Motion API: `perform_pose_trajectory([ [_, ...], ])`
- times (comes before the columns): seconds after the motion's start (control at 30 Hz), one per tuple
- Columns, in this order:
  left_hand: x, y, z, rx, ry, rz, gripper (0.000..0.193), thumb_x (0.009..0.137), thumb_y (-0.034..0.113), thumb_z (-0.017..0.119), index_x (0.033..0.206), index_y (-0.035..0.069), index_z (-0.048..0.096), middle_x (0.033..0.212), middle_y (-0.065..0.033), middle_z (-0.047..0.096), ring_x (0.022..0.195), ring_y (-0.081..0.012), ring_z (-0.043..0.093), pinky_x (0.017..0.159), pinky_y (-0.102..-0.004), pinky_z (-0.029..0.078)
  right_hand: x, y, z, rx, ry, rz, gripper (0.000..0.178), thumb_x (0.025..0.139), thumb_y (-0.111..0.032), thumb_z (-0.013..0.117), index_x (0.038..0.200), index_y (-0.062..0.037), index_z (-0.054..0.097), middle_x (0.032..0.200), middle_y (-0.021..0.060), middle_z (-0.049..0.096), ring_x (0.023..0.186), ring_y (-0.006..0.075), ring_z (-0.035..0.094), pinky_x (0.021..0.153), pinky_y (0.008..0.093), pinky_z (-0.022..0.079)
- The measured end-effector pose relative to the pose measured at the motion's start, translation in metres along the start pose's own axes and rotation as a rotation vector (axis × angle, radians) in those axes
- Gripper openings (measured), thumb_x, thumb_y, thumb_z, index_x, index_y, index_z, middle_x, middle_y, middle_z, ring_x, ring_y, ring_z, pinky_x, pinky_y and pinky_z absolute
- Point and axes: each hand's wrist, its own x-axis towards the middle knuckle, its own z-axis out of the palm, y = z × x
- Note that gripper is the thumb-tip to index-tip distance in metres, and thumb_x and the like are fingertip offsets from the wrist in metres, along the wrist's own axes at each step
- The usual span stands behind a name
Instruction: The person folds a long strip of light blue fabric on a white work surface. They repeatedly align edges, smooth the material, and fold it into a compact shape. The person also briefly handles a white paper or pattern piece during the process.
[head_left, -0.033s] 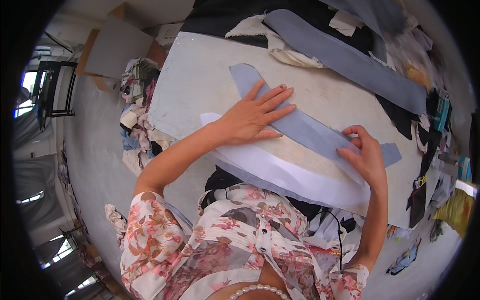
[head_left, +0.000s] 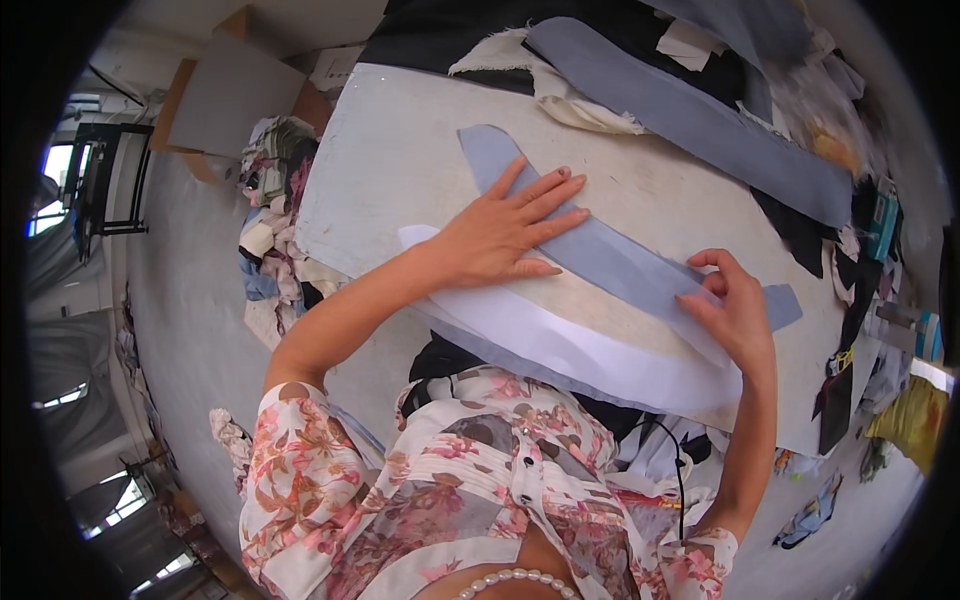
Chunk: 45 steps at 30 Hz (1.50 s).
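A long blue-grey fabric strip (head_left: 620,262) lies slantwise across the pale board. My left hand (head_left: 505,232) is flat on its left half, fingers spread and pressing it down. Over the right part of the strip is my right hand (head_left: 732,305), its fingers bent and the thumb and forefinger apart. Those two fingertips touch the strip near its far edge and its middle; the other fingers are partly hidden. Nearer my body a curved white fabric piece (head_left: 570,335) with a sheer grey layer along its edge lies at the board's front, running to below my right wrist.
The pale board (head_left: 390,150) fills the middle. Beyond it lie another blue-grey strip (head_left: 690,120), a frayed cream scrap (head_left: 580,105) and black cloth (head_left: 440,40). Fabric scraps (head_left: 275,250) are heaped at the left edge. A teal box (head_left: 883,220) stands at the right.
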Motion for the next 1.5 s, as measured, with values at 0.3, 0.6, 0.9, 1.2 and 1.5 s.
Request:
perform_pose_trajectory([
  [0.3,0.004,-0.008,-0.008,0.030,0.004,0.036,0.091,0.085,0.081,0.020,0.152,0.021,0.029,0.161,-0.0082,0.015,0.149,-0.0257,0.011,0.121,-0.0504,-0.001,-0.002,0.015,-0.002,-0.125,0.136,-0.048,0.038,0.073,-0.005,0.074,0.107,-0.0057,0.058,0.063,0.0046,0.052,0.058,0.0169,0.050,0.057,0.0295,0.039],
  [0.6,0.013,0.007,0.000,-0.103,-0.059,0.159,0.089,0.085,0.080,0.021,0.151,0.021,0.032,0.161,-0.0091,0.017,0.149,-0.0261,0.013,0.120,-0.0514,-0.001,-0.015,0.014,-0.010,-0.069,0.083,-0.004,0.041,0.073,-0.009,0.076,0.109,-0.0071,0.057,0.065,0.0079,0.056,0.061,0.0248,0.057,0.059,0.0348,0.042],
  [0.9,0.025,0.028,-0.008,-0.062,0.019,0.241,0.088,0.085,0.080,0.020,0.150,0.022,0.034,0.160,-0.0109,0.018,0.149,-0.0267,0.014,0.120,-0.0517,-0.001,-0.012,0.025,-0.006,-0.135,0.130,-0.031,0.042,0.072,-0.008,0.077,0.109,-0.0070,0.058,0.067,0.0075,0.057,0.062,0.0225,0.056,0.059,0.0334,0.042],
  [1.2,0.033,0.029,0.001,-0.160,-0.030,0.322,0.085,0.087,0.073,0.035,0.150,0.015,0.034,0.160,-0.0107,0.018,0.149,-0.0256,0.014,0.120,-0.0530,0.003,-0.026,0.038,-0.028,-0.019,0.182,0.057,0.042,0.072,-0.009,0.076,0.110,-0.0071,0.059,0.069,0.0065,0.058,0.064,0.0200,0.057,0.061,0.0317,0.044],
  [1.5,0.045,0.047,-0.017,-0.035,0.001,0.348,0.091,0.085,0.080,0.022,0.150,0.017,0.035,0.160,-0.0116,0.018,0.149,-0.0275,0.014,0.120,-0.0529,0.000,-0.022,0.046,-0.024,-0.091,0.230,0.031,0.040,0.073,-0.006,0.074,0.109,-0.0070,0.059,0.071,0.0060,0.057,0.065,0.0201,0.056,0.062,0.0317,0.045],
])
